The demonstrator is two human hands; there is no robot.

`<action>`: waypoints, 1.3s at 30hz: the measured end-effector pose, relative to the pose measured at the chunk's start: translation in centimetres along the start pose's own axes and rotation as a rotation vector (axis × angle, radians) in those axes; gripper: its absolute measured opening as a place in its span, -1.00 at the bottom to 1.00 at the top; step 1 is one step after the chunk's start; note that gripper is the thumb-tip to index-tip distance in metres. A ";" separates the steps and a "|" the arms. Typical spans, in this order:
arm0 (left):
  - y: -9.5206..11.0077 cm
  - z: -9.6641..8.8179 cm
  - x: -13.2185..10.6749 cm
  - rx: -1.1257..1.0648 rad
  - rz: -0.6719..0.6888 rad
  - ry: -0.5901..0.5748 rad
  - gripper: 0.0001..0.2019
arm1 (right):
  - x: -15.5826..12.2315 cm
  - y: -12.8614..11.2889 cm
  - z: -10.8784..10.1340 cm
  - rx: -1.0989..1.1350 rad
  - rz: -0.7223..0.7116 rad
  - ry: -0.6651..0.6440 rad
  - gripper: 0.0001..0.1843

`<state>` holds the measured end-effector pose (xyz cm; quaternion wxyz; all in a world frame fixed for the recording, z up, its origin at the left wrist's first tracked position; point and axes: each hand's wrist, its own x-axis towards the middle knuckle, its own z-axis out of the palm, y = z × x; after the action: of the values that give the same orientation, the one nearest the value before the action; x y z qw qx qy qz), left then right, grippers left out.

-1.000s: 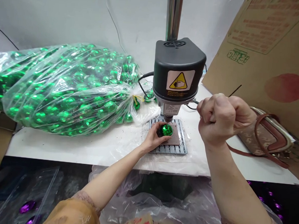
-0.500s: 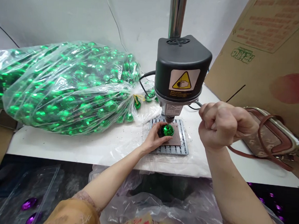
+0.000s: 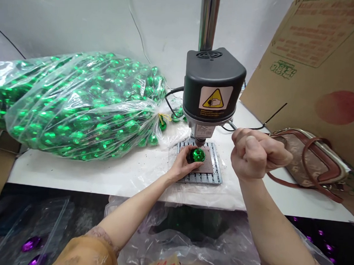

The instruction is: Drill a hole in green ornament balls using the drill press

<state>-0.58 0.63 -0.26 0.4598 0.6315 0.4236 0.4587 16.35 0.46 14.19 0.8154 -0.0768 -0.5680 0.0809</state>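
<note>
A shiny green faceted ball point(image 3: 199, 154) sits under the chuck point(image 3: 199, 142) of a small black drill press point(image 3: 215, 83). My left hand point(image 3: 183, 163) is closed round the ball's left side, thumb in front and fingers behind. A board point(image 3: 209, 166) lies below the ball on the slotted metal base point(image 3: 218, 177). To the right, my right hand point(image 3: 256, 155) makes a fist around the drill press lever point(image 3: 232, 125); most of the lever is hidden inside it. The drill tip meets the top of the ball, though its depth cannot be made out.
A large clear bag point(image 3: 91, 107) of green balls fills the table's left side, tied with a yellow tie point(image 3: 165, 117). A brown handbag point(image 3: 307, 156) and a cardboard box point(image 3: 316, 57) stand right. Purple balls point(image 3: 31, 243) lie below left.
My right hand, with the lever, has shifted slightly left and down. The drill press head sits slightly lower in view. My left hand still holds the green ball in place.
</note>
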 end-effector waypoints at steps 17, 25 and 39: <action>2.4 0.5 -1.2 0.222 -0.002 0.213 -0.48 | 5.3 -1.2 2.5 -0.014 0.465 0.151 -0.53; 2.7 -0.8 -13.7 0.824 0.671 -0.538 -0.44 | 6.2 -0.9 2.3 -0.032 0.491 0.114 -0.52; 2.4 -10.8 12.5 1.024 0.006 -0.014 -0.84 | 5.9 -1.0 2.4 -0.038 0.483 0.152 -0.54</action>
<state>-8.02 14.11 6.16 0.0931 0.7800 0.5892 0.1892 16.12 0.83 20.65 0.8113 -0.2315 -0.4715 0.2567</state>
